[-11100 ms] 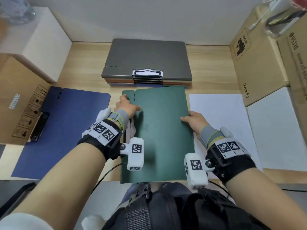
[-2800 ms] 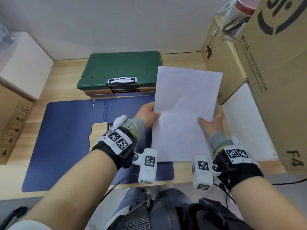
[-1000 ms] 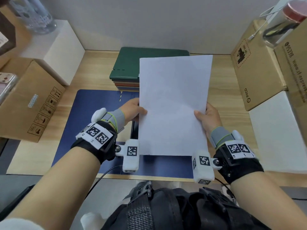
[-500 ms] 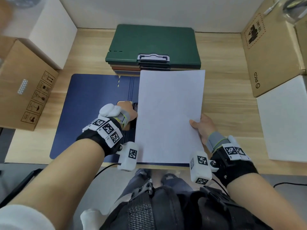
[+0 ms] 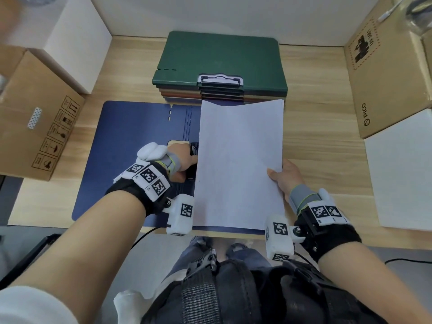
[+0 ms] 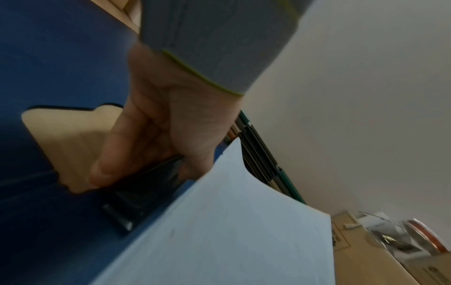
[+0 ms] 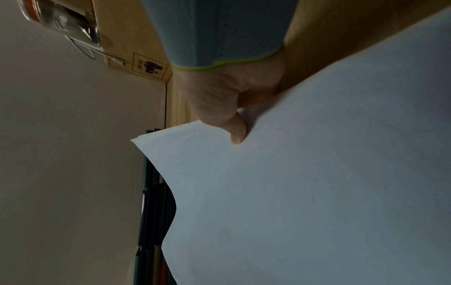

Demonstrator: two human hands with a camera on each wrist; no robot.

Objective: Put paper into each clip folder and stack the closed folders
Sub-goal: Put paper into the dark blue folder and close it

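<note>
An open blue clip folder (image 5: 131, 146) lies flat on the wooden desk in front of me. A sheaf of white paper (image 5: 240, 164) hangs over its right half, its far edge bowed. My right hand (image 5: 284, 176) pinches the paper's right edge, thumb on top (image 7: 235, 133). My left hand (image 5: 182, 160) grips the folder's black clip (image 6: 144, 185) at the paper's left edge, fingers curled on its lever. Behind the folder stands a stack of closed folders with a green one (image 5: 219, 59) on top.
Cardboard boxes stand at the left (image 5: 35, 113) and the right (image 5: 385, 78), a white box (image 5: 79, 40) at the back left. More white paper (image 5: 402, 174) lies at the right. The wall closes the desk's far side.
The paper has come down from upright in both hands to low over the folder's right half. My left hand let go of the paper and took hold of the clip.
</note>
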